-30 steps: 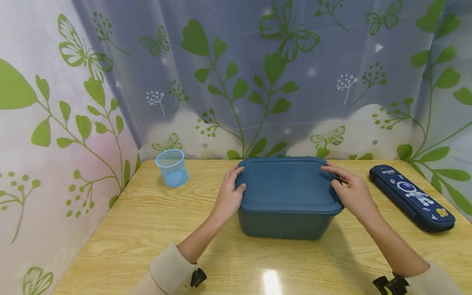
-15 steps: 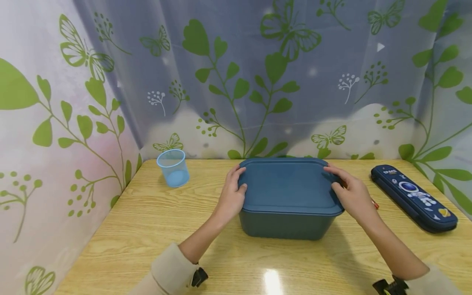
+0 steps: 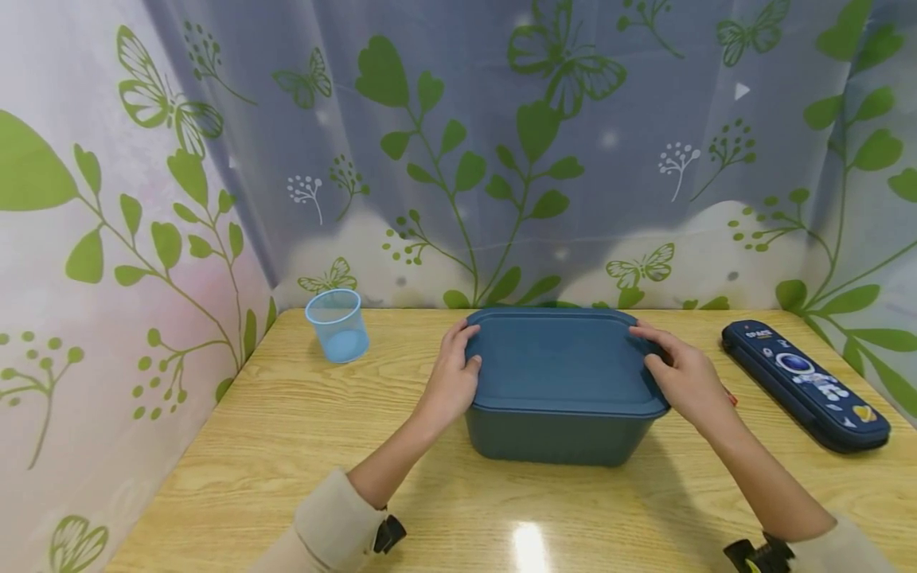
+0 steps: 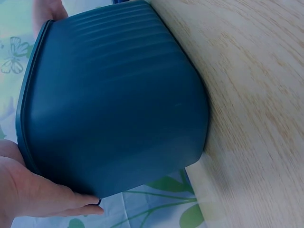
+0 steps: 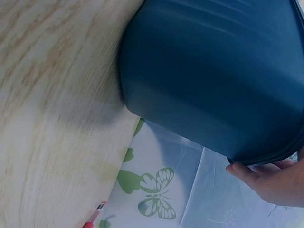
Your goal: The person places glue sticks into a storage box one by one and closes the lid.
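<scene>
A dark teal storage box (image 3: 559,438) with a flat lid (image 3: 559,358) of the same colour stands on the wooden table in the head view. My left hand (image 3: 450,378) grips the lid's left edge, thumb on top and fingers along the rim. On the opposite side, my right hand (image 3: 684,378) holds the right edge in much the same way. The left wrist view has the box (image 4: 114,99) side-on, with my left hand (image 4: 38,192) at the rim. Fingers of my right hand (image 5: 275,183) touch the rim in the right wrist view. The box's inside is hidden.
A clear blue plastic cup (image 3: 344,342) stands at the table's back left. A dark blue pencil case (image 3: 805,386) with space pictures lies on the right. Beside the right hand lies a red pen-like object (image 5: 92,218), mostly hidden in the head view. A patterned curtain (image 3: 458,159) hangs behind.
Both hands stay at the lid's edges and the box stands where it was. The whole head view has shifted very slightly; a bit more of the red object shows beside my right wrist.
</scene>
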